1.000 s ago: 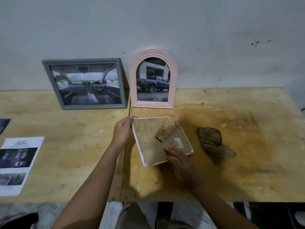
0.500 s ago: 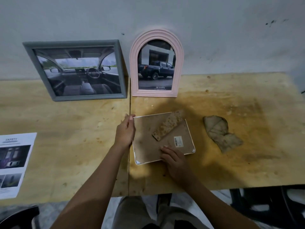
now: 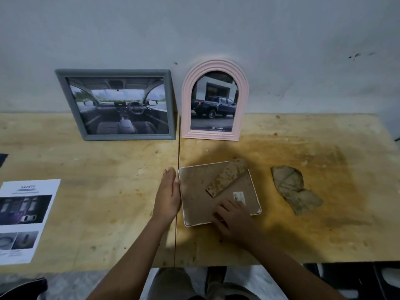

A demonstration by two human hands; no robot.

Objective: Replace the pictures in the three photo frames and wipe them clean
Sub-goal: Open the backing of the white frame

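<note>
— Where is the third frame lying?

— The white frame is lying face down on the wooden table, just right of the seam between the two boards, with its brown backing facing up. Its stand flap is lying slantwise across the backing, and a small label is sitting near the right edge.

— And what are the hands doing?

— The left hand is lying flat with straight fingers, its side touching the frame's left edge, and it is gripping nothing. The right hand is resting on the backing at the near edge. Its fingertips are spreading over the board and are not curling round anything.

— What is standing behind?

— A grey frame showing a car interior and a pink arched frame showing a dark pickup are leaning side by side against the wall, well apart from the white one. A crumpled cloth is lying to the right of the white frame, not touching it. A printed sheet is lying at the table's left end.
</note>
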